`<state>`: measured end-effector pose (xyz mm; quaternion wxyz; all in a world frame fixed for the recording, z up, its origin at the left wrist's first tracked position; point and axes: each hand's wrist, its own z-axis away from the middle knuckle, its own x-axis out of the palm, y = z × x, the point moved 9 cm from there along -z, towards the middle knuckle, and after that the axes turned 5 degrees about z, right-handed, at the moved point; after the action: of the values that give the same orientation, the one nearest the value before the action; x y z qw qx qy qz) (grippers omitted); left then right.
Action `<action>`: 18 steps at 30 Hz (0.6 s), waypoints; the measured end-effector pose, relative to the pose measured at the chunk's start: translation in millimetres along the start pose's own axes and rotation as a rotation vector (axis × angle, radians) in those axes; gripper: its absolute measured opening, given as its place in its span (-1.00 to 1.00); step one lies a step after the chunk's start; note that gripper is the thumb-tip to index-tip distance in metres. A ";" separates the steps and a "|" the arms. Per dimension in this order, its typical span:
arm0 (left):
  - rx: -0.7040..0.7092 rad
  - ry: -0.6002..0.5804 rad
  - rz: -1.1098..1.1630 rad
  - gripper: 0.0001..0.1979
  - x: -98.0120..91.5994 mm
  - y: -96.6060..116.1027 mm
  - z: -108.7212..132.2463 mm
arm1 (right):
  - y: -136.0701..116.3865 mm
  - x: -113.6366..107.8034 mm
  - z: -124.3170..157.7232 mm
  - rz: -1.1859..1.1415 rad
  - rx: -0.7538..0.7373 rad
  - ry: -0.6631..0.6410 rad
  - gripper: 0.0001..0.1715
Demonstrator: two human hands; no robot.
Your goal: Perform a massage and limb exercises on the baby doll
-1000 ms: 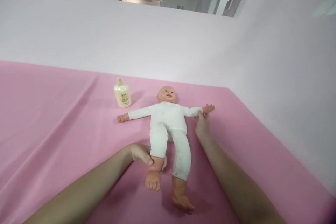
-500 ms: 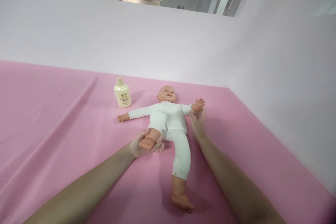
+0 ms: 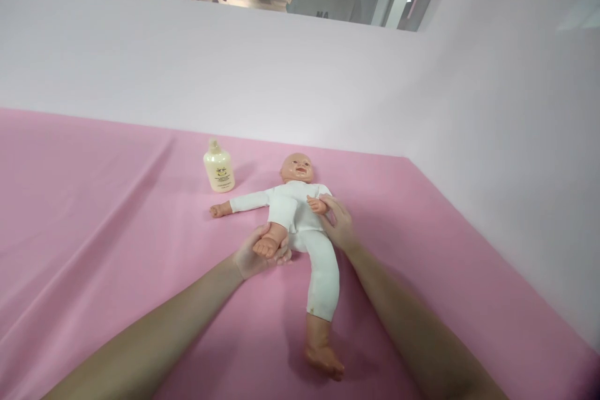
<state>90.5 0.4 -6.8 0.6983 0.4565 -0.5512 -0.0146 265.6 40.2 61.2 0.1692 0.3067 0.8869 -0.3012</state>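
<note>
A baby doll (image 3: 323, 262) with a white cloth body lies on its back, head toward the wall. My left hand (image 3: 255, 254) is wrapped round the ankle of the doll's bent leg on the left, with the foot (image 3: 267, 246) pointing toward me. My right hand (image 3: 338, 223) grips the doll's arm on the right, which is folded so that the doll's hand (image 3: 317, 204) rests over its chest. Its other arm (image 3: 248, 201) stretches out to the left, and the second leg lies straight toward me.
A pale yellow pump bottle (image 3: 219, 169) stands left of the doll's head. Pink cloth (image 3: 117, 219) with creases covers the surface. White walls (image 3: 187, 62) rise behind and at the right. Above the back wall, a person (image 3: 325, 1) in a light shirt shows in a glass or mirror panel.
My right hand has moved left, folding the doll's arm from outstretched to across its chest. My left hand has raised the held foot slightly.
</note>
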 end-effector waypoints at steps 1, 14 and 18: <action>-0.005 0.002 -0.003 -0.45 -0.4 -0.4 -0.3 | -1.2 1.2 -0.3 0.010 -0.011 -0.013 -0.57; -0.076 -0.203 -0.055 -0.43 18.5 -8.2 7.0 | 27.3 -3.1 -0.1 -0.192 0.225 0.067 -0.50; -0.171 -0.383 -0.114 -0.43 32.5 -19.2 15.4 | 53.9 -12.1 -0.5 -0.372 0.406 0.186 -0.27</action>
<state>100.4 -37.4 4.8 0.6149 0.4151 -0.6439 -0.1873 309.4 69.2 44.2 -0.0360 0.1926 0.8613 -0.4688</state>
